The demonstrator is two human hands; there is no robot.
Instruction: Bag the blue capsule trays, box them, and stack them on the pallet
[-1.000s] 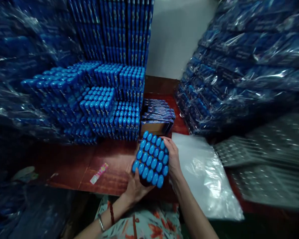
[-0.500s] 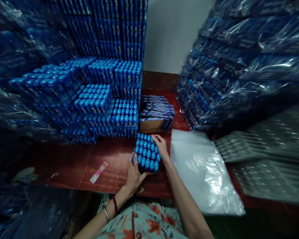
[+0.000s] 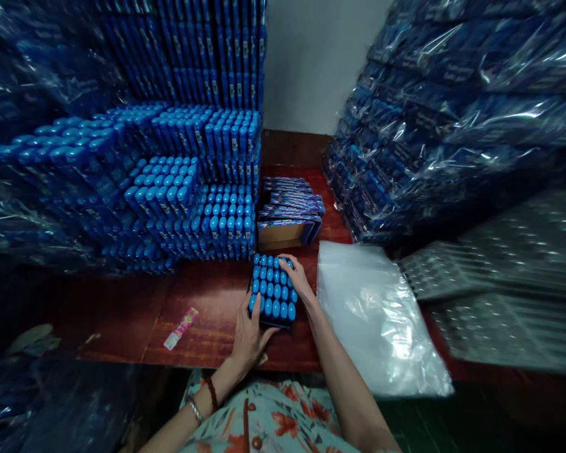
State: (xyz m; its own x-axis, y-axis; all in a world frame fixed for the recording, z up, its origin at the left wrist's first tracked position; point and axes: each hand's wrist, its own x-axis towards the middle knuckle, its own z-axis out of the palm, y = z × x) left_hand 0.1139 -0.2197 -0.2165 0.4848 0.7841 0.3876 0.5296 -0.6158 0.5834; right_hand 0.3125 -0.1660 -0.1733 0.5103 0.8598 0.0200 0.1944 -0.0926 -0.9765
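A block of blue-capped bottles [image 3: 272, 287] in a dark tray rests at the front middle of the red-brown table [image 3: 207, 296]. My left hand [image 3: 249, 331] holds its lower left corner, fingers along the side and thumb at the near edge. My right hand [image 3: 298, 280] lies against the upper right side, with fingertips over the caps there. Just behind the block, a row of folded printed cartons [image 3: 290, 211] stands with an open brown side facing me. To the right of my right hand lies a stack of clear plastic bags [image 3: 372, 308].
Tall stacks of blue-capped packs [image 3: 226, 138] rise at the left and back left. Plastic-wrapped blue packs [image 3: 405, 132] are piled at the right. Grey molded trays [image 3: 500, 321] lie at the far right. A pink strip [image 3: 182, 328] is on the table, left of my left hand.
The view has shifted slightly, moving the surroundings left in the picture. My right fingers reach a little farther over the caps; both hands stay on the block.
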